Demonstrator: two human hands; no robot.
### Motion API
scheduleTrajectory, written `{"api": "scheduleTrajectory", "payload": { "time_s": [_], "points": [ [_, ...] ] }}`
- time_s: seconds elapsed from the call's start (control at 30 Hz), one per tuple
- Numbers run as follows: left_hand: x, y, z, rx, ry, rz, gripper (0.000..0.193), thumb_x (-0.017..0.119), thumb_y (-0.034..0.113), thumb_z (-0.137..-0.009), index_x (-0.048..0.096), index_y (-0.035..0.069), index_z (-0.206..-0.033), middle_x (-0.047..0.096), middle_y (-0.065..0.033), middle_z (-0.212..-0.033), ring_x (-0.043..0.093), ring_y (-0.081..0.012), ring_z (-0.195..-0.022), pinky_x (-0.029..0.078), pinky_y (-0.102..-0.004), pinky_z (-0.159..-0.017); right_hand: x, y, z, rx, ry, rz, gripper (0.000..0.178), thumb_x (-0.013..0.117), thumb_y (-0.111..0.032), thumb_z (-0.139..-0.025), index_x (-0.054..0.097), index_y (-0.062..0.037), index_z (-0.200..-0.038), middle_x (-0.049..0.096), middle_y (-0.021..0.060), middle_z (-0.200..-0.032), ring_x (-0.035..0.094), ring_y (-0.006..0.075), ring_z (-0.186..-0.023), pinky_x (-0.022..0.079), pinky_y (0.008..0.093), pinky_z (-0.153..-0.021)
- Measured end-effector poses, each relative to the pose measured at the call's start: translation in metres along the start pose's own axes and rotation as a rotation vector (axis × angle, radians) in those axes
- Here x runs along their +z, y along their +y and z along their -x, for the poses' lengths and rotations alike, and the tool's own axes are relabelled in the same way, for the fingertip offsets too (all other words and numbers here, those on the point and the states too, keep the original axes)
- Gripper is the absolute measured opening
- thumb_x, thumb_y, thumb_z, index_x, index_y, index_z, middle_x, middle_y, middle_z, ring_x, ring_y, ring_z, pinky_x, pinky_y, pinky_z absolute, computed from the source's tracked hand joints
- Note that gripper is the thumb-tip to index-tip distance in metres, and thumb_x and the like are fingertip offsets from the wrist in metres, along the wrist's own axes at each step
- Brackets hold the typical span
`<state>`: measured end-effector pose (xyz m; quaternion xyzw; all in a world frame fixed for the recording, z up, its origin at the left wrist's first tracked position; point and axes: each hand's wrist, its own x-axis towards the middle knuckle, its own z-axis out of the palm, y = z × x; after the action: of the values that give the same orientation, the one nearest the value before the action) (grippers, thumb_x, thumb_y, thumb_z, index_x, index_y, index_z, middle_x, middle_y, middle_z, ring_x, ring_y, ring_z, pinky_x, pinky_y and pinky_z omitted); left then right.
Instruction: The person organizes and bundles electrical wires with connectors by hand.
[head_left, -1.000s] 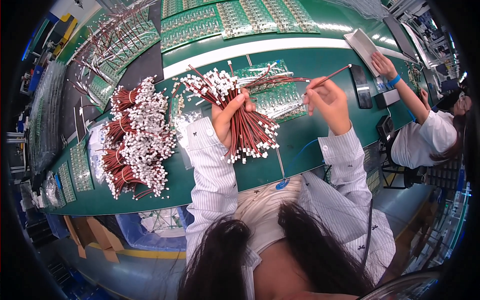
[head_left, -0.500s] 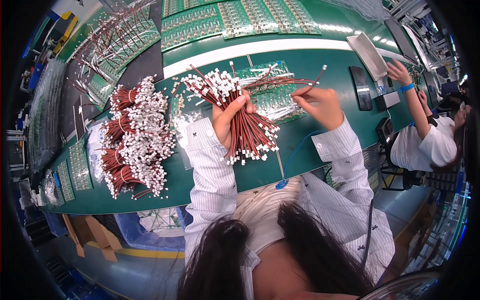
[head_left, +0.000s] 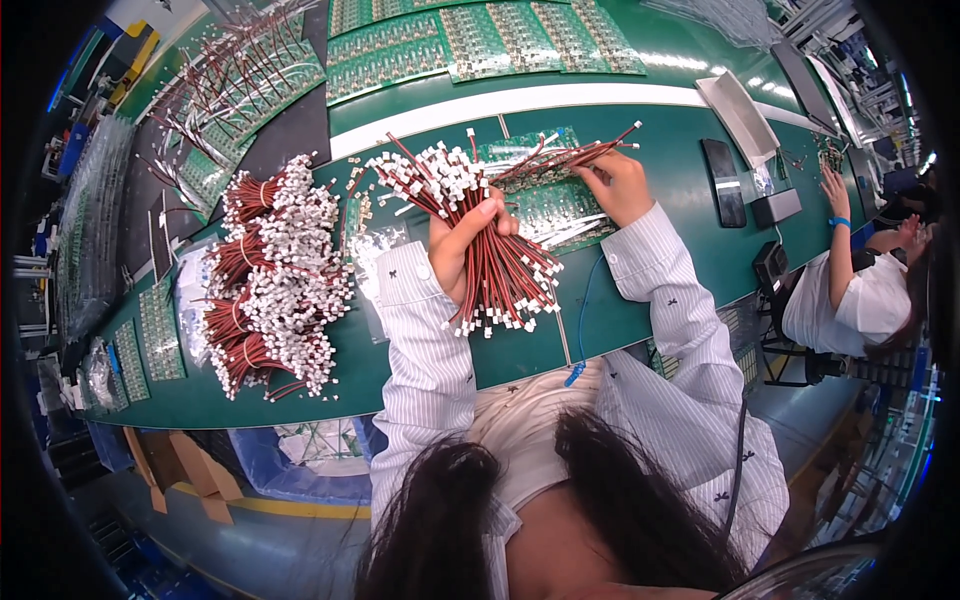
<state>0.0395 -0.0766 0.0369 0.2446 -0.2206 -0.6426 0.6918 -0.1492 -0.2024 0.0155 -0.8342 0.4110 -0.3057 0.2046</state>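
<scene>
My left hand [head_left: 468, 240] is wrapped round a thick bundle of dark red wire cables [head_left: 500, 272] with white connectors at both ends, held above the table. My right hand [head_left: 618, 188] pinches the ends of a few similar cables [head_left: 560, 160], which stretch leftward toward the bundle. They pass over a green circuit board panel [head_left: 555, 212] with white wires on it. Where these cables end near the left hand is hidden behind the bundle. To the left lies a pile of banded cable bundles [head_left: 270, 280] with white connectors.
More circuit board panels [head_left: 490, 42] line the far side. On the right are a phone [head_left: 722, 182], a pale tray [head_left: 738, 118] and a small grey box [head_left: 776, 206]. A co-worker [head_left: 845, 290] sits at the right. A blue bin [head_left: 290, 478] stands below the table's left edge.
My right hand has moved up and left and closed on the cable ends beside the bundle. The left hand has barely moved. The co-worker's raised arm has dropped toward the table.
</scene>
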Motion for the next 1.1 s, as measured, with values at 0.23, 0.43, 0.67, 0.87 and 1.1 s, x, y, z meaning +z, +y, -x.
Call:
{"api": "scheduleTrajectory", "payload": {
  "time_s": [0.23, 0.43, 0.67, 0.87, 1.1],
  "points": [
    [0.001, 0.000, 0.000, -0.005, -0.013, 0.002, 0.014, 0.049, 0.008, -0.081, 0.041, 0.002, -0.090, 0.044, -0.0044, -0.075, 0.045, -0.0122, -0.065, 0.039, -0.0291, -0.066, -0.001, -0.003, -0.001, -0.021, 0.011, 0.049, 0.010, 0.060, -0.011, -0.071, 0.061, -0.0052, -0.079, 0.058, 0.0091, -0.075, 0.054, 0.0206, -0.055, 0.043, 0.0311, -0.050],
    [0.000, 0.000, 0.002, -0.024, -0.017, 0.009, 0.016, 0.049, 0.007, -0.081, 0.039, 0.003, -0.093, 0.043, -0.0047, -0.074, 0.045, -0.0122, -0.065, 0.039, -0.0291, -0.065, 0.003, -0.008, 0.000, 0.061, -0.048, 0.191, 0.010, 0.060, -0.013, -0.071, 0.062, -0.0069, -0.078, 0.059, 0.0082, -0.078, 0.057, 0.0217, -0.063, 0.044, 0.0324, -0.055],
    [0.004, 0.000, 0.002, -0.004, -0.085, -0.003, 0.016, 0.048, 0.007, -0.080, 0.037, 0.004, -0.092, 0.039, -0.0042, -0.071, 0.043, -0.0122, -0.064, 0.038, -0.0288, -0.064, 0.015, 0.001, 0.004, -0.150, 0.106, 0.352, 0.009, 0.060, -0.015, -0.070, 0.062, -0.0091, -0.077, 0.060, 0.0072, -0.081, 0.057, 0.0236, -0.073, 0.047, 0.0345, -0.062],
    [0.002, 0.000, 0.001, -0.075, -0.193, -0.048, 0.013, 0.049, 0.010, -0.080, 0.038, 0.004, -0.082, 0.039, -0.0027, -0.069, 0.043, -0.0119, -0.064, 0.038, -0.0285, -0.065, 0.018, 0.011, 0.008, -0.119, 0.165, 0.266, 0.010, 0.060, -0.017, -0.072, 0.061, -0.0081, -0.077, 0.060, 0.0064, -0.079, 0.057, 0.0236, -0.073, 0.047, 0.0343, -0.060],
    [0.004, -0.002, 0.002, -0.091, -0.246, 0.089, 0.014, 0.052, 0.008, -0.078, 0.042, 0.002, -0.084, 0.043, -0.0051, -0.065, 0.048, -0.0141, -0.060, 0.041, -0.0318, -0.063, -0.042, -0.060, 0.026, 0.101, -0.124, 0.249, 0.012, 0.060, -0.017, -0.073, 0.062, -0.0080, -0.082, 0.059, 0.0065, -0.079, 0.057, 0.0198, -0.056, 0.043, 0.0301, -0.048]
  ]
}}
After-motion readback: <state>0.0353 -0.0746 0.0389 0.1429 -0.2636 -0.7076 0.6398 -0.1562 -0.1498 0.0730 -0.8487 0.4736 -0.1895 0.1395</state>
